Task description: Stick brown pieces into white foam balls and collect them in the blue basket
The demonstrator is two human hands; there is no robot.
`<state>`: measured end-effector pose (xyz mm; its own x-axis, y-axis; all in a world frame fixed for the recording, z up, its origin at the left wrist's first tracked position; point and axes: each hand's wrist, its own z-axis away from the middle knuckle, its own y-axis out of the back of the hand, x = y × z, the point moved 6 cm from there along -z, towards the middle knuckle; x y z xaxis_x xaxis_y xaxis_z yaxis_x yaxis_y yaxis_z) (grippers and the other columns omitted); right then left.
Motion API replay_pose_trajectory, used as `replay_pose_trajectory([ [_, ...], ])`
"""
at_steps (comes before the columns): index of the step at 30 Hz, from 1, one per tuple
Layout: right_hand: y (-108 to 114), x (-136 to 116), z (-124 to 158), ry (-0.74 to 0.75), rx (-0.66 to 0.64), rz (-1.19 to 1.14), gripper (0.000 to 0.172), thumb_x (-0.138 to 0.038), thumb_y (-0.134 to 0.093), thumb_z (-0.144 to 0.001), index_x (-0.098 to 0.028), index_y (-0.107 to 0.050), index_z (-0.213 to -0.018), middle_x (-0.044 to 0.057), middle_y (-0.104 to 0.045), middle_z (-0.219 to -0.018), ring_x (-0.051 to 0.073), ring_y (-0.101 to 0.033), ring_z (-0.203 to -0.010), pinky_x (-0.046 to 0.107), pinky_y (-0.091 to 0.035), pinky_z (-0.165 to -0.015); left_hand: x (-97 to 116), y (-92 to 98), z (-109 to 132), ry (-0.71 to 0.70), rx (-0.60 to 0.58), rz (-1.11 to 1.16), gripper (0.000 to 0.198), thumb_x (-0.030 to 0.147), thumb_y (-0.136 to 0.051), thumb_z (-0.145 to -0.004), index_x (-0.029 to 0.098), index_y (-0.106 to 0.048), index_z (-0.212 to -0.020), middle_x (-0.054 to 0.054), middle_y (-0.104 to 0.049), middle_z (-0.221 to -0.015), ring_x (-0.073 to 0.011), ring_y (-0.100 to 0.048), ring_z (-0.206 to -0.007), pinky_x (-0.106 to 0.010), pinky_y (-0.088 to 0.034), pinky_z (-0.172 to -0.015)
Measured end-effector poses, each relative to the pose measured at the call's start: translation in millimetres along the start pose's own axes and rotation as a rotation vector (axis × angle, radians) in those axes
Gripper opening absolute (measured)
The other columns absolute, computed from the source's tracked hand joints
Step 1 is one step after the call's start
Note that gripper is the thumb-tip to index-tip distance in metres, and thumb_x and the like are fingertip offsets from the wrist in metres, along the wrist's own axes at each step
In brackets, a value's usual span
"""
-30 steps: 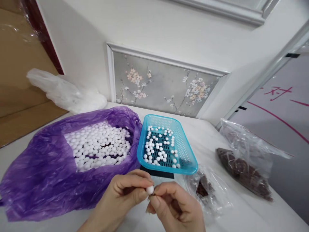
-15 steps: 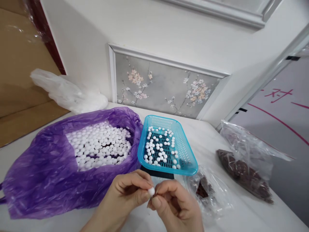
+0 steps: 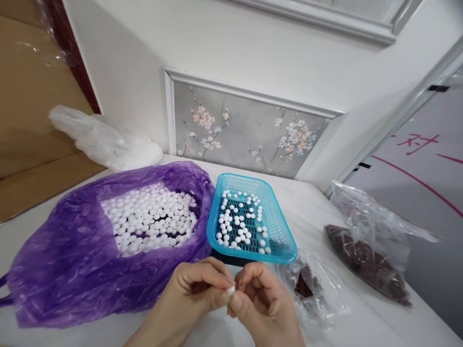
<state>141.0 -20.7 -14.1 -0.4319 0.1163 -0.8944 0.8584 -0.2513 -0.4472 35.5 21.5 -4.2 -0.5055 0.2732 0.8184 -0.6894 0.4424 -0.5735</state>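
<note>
A small white bead (image 3: 230, 290) is pinched between the fingertips of my left hand (image 3: 191, 294). My right hand (image 3: 262, 303) presses against the same bead from the right, fingers curled in a pinch; anything else in it is hidden. Both hands hover low over the white table, just in front of a blue plastic basket (image 3: 280, 226) that holds several white beads. To the left lies an open purple plastic bag (image 3: 72, 270) full of white beads (image 3: 152, 219).
A small clear bag with dark brown bits (image 3: 307, 284) lies right of my hands, and a larger clear bag of brown bits (image 3: 369, 260) sits further right. A crumpled white plastic bag (image 3: 104, 140) rests by the wall at the back left.
My hands have closed tighter on the bead, so less of it shows. They sit slightly lower and to the right; the view shifted a little.
</note>
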Motion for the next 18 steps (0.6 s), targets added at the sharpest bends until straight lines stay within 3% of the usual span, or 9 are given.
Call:
replay_pose_trajectory([
  [4,13,-25,2,0.050,0.032,0.150,0.028,-0.040,-0.082,-0.065,-0.022,-0.063,-0.073,-0.006,-0.061,-0.058,0.008,-0.054,-0.048,0.017,-0.043,-0.047,-11,-5.4,1,0.162,0.123,0.210,0.008,0.024,-0.082,-0.068,0.018,-0.077,-0.069,0.000,-0.065,-0.067,-0.0075,-0.061,-0.059,-0.016,-0.051,-0.056],
  [7,63,-68,7,0.249,0.279,0.607,0.017,-0.044,-0.067,-0.079,-0.027,-0.065,-0.080,-0.005,-0.062,-0.059,0.011,-0.059,-0.055,0.019,-0.049,-0.057,-13,-4.3,1,0.267,0.203,0.326,0.007,0.022,-0.080,-0.070,0.018,-0.076,-0.074,0.001,-0.068,-0.070,-0.0058,-0.063,-0.060,-0.014,-0.054,-0.060],
  [9,102,-85,7,0.244,0.400,1.023,0.020,-0.046,-0.060,-0.082,-0.027,-0.067,-0.084,-0.002,-0.070,-0.064,0.017,-0.066,-0.061,0.023,-0.052,-0.060,-12,-1.6,0,0.295,0.236,0.366,0.009,0.021,-0.081,-0.069,0.018,-0.076,-0.076,0.000,-0.071,-0.077,-0.0062,-0.065,-0.063,-0.015,-0.057,-0.063],
  [11,132,-89,1,0.205,0.398,1.418,0.024,-0.046,-0.057,-0.081,-0.027,-0.069,-0.088,0.002,-0.077,-0.077,0.023,-0.070,-0.063,0.030,-0.053,-0.060,-9,1.0,-1,0.292,0.248,0.366,0.011,0.020,-0.081,-0.069,0.018,-0.076,-0.078,-0.001,-0.073,-0.081,-0.0067,-0.066,-0.064,-0.015,-0.058,-0.063],
  [13,143,-80,-7,0.185,0.268,1.649,0.025,-0.040,-0.050,-0.086,-0.028,-0.072,-0.087,0.004,-0.080,-0.083,0.027,-0.073,-0.070,0.033,-0.053,-0.059,-7,2.7,-1,0.265,0.246,0.330,0.012,0.019,-0.081,-0.069,0.019,-0.076,-0.079,-0.001,-0.074,-0.082,-0.0072,-0.067,-0.065,-0.015,-0.058,-0.065],
  [15,139,-68,-13,0.156,0.160,1.774,0.029,-0.032,-0.043,-0.090,-0.028,-0.072,-0.087,0.004,-0.080,-0.083,0.027,-0.074,-0.072,0.032,-0.052,-0.059,-4,4.2,-2,0.221,0.247,0.270,0.015,0.017,-0.081,-0.069,0.020,-0.076,-0.082,0.000,-0.074,-0.082,-0.0077,-0.068,-0.069,-0.015,-0.058,-0.068],
  [18,123,-53,-18,-0.004,0.036,1.892,0.030,-0.022,-0.042,-0.088,-0.028,-0.069,-0.076,0.003,-0.078,-0.077,0.024,-0.073,-0.069,0.029,-0.048,-0.053,4,5.0,-7,0.124,0.258,0.125,0.023,0.019,-0.081,-0.070,0.025,-0.075,-0.091,0.002,-0.075,-0.085,-0.0089,-0.070,-0.075,-0.016,-0.057,-0.073],
])
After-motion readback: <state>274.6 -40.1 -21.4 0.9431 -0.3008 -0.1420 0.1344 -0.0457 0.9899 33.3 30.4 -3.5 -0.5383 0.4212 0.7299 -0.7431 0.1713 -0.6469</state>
